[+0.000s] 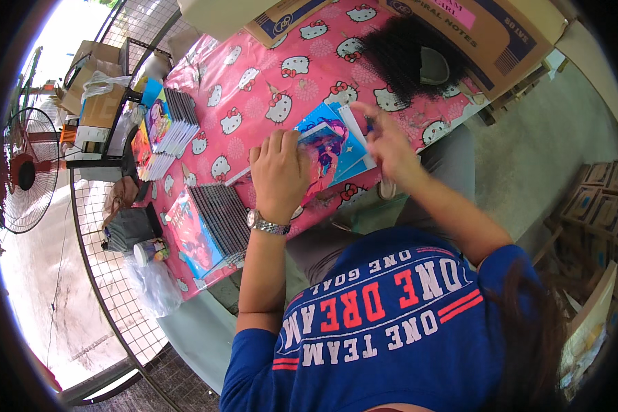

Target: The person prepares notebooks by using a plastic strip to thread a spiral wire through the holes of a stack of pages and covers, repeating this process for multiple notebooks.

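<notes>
In front of me lie unbound notebook sheets (333, 147) with blue and pink illustrated covers, slightly fanned out on the table. My left hand (279, 168), a metal watch on its wrist, is closed over their left edge, fingers curled down. At their right edge is my right hand (391, 147), blurred by motion. Its fingers are bent around something small and dark that I cannot make out. Left of my left hand stands a stack of spiral notebooks (216, 223) with black coils. A second stack of notebooks (168, 127) sits farther off at the left.
The table wears a pink cartoon-cat cloth (254, 89). A heap of black spiral coils (405, 58) lies at its far right, beside a cardboard box (484, 41). A fan (27, 168) stands at the left. Bundled boxes (594, 202) are on the floor at right.
</notes>
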`<action>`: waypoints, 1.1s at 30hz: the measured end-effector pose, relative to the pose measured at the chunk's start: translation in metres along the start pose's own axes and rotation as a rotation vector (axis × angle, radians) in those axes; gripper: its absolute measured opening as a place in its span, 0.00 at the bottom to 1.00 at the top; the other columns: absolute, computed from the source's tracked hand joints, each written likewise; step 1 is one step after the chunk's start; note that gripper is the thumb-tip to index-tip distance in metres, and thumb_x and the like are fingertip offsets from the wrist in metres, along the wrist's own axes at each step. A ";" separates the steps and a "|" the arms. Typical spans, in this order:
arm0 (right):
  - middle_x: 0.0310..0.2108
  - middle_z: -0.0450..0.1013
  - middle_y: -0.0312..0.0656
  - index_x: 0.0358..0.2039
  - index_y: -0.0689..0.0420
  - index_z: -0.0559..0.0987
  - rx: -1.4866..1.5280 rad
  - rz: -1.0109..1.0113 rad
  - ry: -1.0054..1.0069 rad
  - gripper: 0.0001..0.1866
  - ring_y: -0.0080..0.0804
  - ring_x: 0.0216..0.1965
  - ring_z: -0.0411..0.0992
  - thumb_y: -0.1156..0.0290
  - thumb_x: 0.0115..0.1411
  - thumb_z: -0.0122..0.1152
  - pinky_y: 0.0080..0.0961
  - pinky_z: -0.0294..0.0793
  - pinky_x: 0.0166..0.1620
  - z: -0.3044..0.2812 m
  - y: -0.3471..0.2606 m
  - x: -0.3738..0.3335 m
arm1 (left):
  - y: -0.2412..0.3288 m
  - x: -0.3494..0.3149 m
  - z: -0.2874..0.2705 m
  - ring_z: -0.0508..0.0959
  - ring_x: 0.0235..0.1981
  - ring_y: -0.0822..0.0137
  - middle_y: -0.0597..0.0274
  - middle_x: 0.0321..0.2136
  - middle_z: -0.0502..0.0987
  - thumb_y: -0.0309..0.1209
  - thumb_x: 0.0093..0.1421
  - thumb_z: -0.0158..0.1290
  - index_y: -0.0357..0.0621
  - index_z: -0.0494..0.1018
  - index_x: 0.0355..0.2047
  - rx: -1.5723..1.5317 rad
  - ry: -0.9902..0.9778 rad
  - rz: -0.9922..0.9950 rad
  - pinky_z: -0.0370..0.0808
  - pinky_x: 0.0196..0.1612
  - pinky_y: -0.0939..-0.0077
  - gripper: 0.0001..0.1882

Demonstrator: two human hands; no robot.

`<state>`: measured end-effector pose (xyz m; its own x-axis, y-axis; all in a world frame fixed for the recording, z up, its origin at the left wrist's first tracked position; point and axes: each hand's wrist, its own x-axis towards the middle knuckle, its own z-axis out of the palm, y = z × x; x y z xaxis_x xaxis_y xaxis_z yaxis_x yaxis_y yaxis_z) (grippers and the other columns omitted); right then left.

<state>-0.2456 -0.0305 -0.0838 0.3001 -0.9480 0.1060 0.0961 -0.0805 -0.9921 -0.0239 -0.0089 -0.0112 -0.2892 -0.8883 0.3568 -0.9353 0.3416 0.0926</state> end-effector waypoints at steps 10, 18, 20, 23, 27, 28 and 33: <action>0.46 0.78 0.44 0.50 0.55 0.81 -0.224 -0.160 -0.128 0.14 0.35 0.42 0.79 0.66 0.67 0.56 0.28 0.77 0.44 0.006 -0.032 0.010 | 0.000 0.004 0.001 0.77 0.34 0.55 0.56 0.32 0.78 0.27 0.57 0.54 0.42 0.74 0.39 -0.099 0.028 0.196 0.68 0.44 0.62 0.09; 0.38 0.72 0.41 0.47 0.51 0.81 -0.405 -0.412 -0.200 0.15 0.33 0.36 0.73 0.79 0.60 0.59 0.28 0.74 0.41 -0.007 -0.042 0.029 | -0.003 0.010 -0.002 0.77 0.32 0.57 0.58 0.30 0.78 0.27 0.56 0.57 0.42 0.75 0.37 -0.221 -0.022 0.234 0.67 0.44 0.63 0.08; 0.38 0.71 0.41 0.47 0.52 0.82 -0.402 -0.411 -0.218 0.15 0.32 0.35 0.72 0.79 0.60 0.59 0.28 0.74 0.40 -0.006 -0.042 0.029 | -0.003 0.010 -0.002 0.77 0.32 0.57 0.58 0.29 0.78 0.27 0.56 0.57 0.42 0.75 0.37 -0.237 -0.013 0.233 0.67 0.43 0.63 0.08; 0.36 0.69 0.39 0.48 0.52 0.81 -0.434 -0.416 -0.284 0.16 0.31 0.35 0.72 0.79 0.61 0.58 0.27 0.73 0.39 -0.007 -0.043 0.029 | -0.003 0.011 -0.002 0.77 0.31 0.57 0.58 0.29 0.78 0.26 0.55 0.57 0.42 0.75 0.37 -0.252 0.005 0.236 0.67 0.42 0.63 0.09; 0.33 0.69 0.40 0.53 0.54 0.77 -0.272 0.040 -0.392 0.17 0.30 0.34 0.72 0.76 0.62 0.58 0.28 0.72 0.36 -0.010 -0.059 0.033 | 0.001 0.010 -0.002 0.76 0.31 0.56 0.57 0.29 0.78 0.26 0.54 0.58 0.42 0.75 0.39 -0.251 -0.003 0.210 0.67 0.42 0.63 0.11; 0.32 0.69 0.40 0.54 0.54 0.76 -0.173 0.264 -0.400 0.18 0.31 0.34 0.72 0.75 0.63 0.58 0.28 0.72 0.36 -0.007 -0.066 0.031 | 0.003 0.010 -0.001 0.76 0.32 0.56 0.57 0.30 0.78 0.26 0.54 0.58 0.42 0.74 0.39 -0.250 -0.005 0.199 0.67 0.42 0.63 0.12; 0.29 0.73 0.45 0.52 0.54 0.72 -0.495 -0.228 -0.257 0.17 0.41 0.34 0.75 0.71 0.62 0.60 0.33 0.73 0.37 -0.003 -0.062 0.021 | 0.007 0.010 0.003 0.76 0.33 0.56 0.58 0.32 0.78 0.25 0.53 0.59 0.43 0.71 0.40 -0.213 0.040 0.249 0.66 0.43 0.62 0.14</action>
<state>-0.2482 -0.0466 -0.0207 0.5497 -0.7901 0.2714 -0.2494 -0.4652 -0.8493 -0.0339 -0.0167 -0.0097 -0.4914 -0.7581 0.4287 -0.7718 0.6072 0.1890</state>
